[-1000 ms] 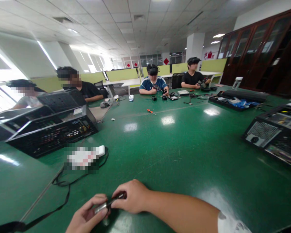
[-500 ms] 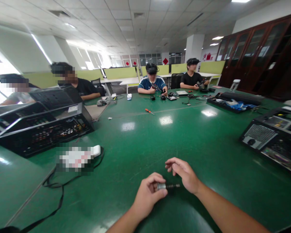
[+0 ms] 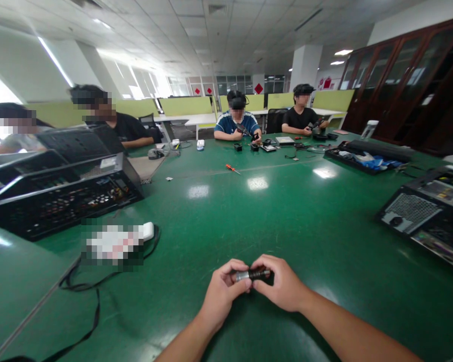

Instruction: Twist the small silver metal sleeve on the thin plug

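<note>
Fingers (image 3: 242, 286) around tool (image 3: 251, 275); perhaps metal

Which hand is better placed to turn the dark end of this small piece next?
Probably the right hand: it curls about the dark end, while the left hand holds the silver end and could steady it.

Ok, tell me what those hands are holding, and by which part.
A small cylindrical piece: the left hand grips its silver end; the right hand surrounds its dark shaft, grip unclear.
</note>
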### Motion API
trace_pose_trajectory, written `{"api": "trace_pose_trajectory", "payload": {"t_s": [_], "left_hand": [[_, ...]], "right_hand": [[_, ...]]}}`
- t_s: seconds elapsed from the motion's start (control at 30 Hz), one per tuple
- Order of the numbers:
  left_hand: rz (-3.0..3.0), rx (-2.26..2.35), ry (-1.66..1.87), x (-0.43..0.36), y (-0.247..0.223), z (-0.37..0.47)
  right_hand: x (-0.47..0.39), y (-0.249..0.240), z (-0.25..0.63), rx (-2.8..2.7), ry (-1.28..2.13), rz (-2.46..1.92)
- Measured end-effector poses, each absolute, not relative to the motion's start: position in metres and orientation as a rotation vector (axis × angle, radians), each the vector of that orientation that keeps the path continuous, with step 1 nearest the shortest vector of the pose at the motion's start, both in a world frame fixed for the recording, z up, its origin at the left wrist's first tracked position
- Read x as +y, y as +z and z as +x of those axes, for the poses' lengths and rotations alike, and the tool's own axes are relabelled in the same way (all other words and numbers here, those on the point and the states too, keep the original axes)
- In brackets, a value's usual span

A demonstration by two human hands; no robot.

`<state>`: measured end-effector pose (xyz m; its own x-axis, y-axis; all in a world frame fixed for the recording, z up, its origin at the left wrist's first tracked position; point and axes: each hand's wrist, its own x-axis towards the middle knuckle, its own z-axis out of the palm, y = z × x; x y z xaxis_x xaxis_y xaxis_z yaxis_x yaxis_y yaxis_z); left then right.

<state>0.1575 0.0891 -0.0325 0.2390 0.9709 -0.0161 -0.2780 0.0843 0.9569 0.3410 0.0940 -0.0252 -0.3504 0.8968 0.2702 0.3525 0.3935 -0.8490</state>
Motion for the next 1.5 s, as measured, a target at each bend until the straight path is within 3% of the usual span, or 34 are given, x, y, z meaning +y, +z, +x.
{"api": "trace_pose_trajectory", "payload": {"t_s": [1.5], "left_hand": [[1.027, 0.88, 1.134, 0.0903, -0.034, 0.1573]], "right_hand": [[0.0977, -0.0205, 0.3479, -1.926, 0.88, -1.097]]}}
